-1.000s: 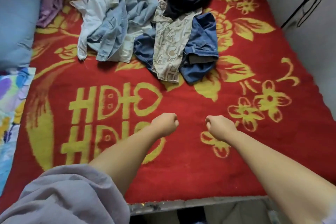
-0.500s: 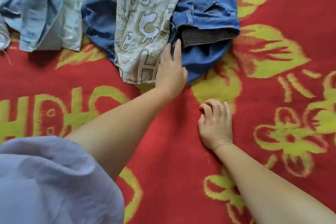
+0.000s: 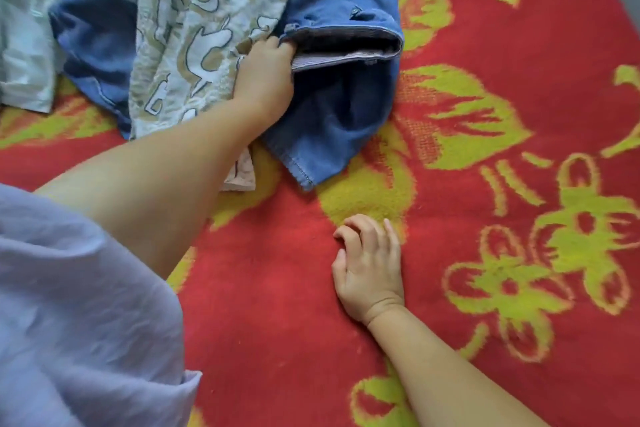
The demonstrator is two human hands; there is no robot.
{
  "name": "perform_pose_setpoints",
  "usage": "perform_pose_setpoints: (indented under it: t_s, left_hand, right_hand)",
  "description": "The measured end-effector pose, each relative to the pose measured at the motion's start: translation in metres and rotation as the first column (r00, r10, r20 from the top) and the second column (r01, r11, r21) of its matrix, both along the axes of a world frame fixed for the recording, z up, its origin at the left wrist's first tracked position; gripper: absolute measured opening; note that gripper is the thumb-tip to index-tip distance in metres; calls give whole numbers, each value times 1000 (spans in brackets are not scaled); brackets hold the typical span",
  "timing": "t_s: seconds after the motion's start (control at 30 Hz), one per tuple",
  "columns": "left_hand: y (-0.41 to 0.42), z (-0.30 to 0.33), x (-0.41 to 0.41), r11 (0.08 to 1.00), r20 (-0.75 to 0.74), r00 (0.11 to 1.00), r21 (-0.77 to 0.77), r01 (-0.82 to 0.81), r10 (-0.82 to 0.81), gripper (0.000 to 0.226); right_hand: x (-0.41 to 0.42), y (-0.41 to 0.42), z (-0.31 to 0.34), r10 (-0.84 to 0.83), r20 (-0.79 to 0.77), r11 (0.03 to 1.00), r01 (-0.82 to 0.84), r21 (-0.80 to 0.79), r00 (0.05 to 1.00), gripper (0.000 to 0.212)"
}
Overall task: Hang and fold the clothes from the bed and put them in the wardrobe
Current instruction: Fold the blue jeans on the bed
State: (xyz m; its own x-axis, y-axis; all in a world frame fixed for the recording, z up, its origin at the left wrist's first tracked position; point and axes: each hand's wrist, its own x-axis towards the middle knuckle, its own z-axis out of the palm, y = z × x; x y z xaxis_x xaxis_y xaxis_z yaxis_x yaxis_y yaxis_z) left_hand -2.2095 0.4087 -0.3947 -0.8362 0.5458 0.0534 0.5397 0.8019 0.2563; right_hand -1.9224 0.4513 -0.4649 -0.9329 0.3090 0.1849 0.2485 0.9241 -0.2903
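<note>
A person is leaning over a bed covered by a red blanket [image 3: 277, 322] with yellow flowers, and their left hand [image 3: 265, 74] is reaching into a pile of clothes at the top of the view, its fingers curling around the ribbed waistband of a pair of blue denim shorts [image 3: 339, 107]. A cream patterned shirt [image 3: 207, 28] is lying draped over the shorts, just left of that hand. The right hand [image 3: 370, 267] is resting palm down on the blanket, well apart from the clothes, fingers loosely bent and holding nothing.
</note>
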Motion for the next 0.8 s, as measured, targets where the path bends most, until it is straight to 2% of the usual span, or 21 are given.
perform_pose_setpoints:
  t_s: [0.07,0.2,0.27,0.33,0.4,0.47,0.53,0.63,0.7,0.77,0.8]
  left_hand:
    - [-16,2,25,991,-45,992,-79,112,-116,24]
    - [-70,-2,101,956,-71,978,-237,175,-196,30]
    - [-98,4,132,921,-21,972,-325,217,-236,27]
    - [-123,19,158,878,68,962,-394,271,-266,28]
    - [-144,46,179,857,133,951,-413,309,-279,31]
    - [-160,85,195,880,188,949,-364,305,-251,33]
    - [-174,133,209,922,266,945,-284,263,-188,37]
    - [-192,212,235,975,348,937,-191,114,-41,44]
    - [-208,260,254,992,436,893,-111,-67,109,48]
    - [-232,300,269,964,546,816,51,-260,191,45]
    - [-246,317,273,928,595,788,183,-325,159,37]
  right_hand:
    - [-1,1,1,-17,6,1000,18,-6,1000,29]
    - [-3,-1,13,-36,89,998,41,-51,995,34]
    - [5,-5,25,-46,171,980,78,-183,984,36]
    - [19,-13,47,-84,286,901,195,-387,955,55]
    - [32,-21,81,-155,312,845,289,-450,937,80]
    - [35,-28,127,-155,247,895,242,-375,956,93]
    - [25,-32,179,-106,189,908,172,-383,976,91]
    - [-2,-39,265,37,202,888,61,-457,979,63]
    - [-19,-51,322,163,215,889,-49,-455,963,41]
    - [-32,-73,375,252,219,889,-136,-438,942,31]
    - [-39,-86,399,278,207,888,-169,-428,938,29]
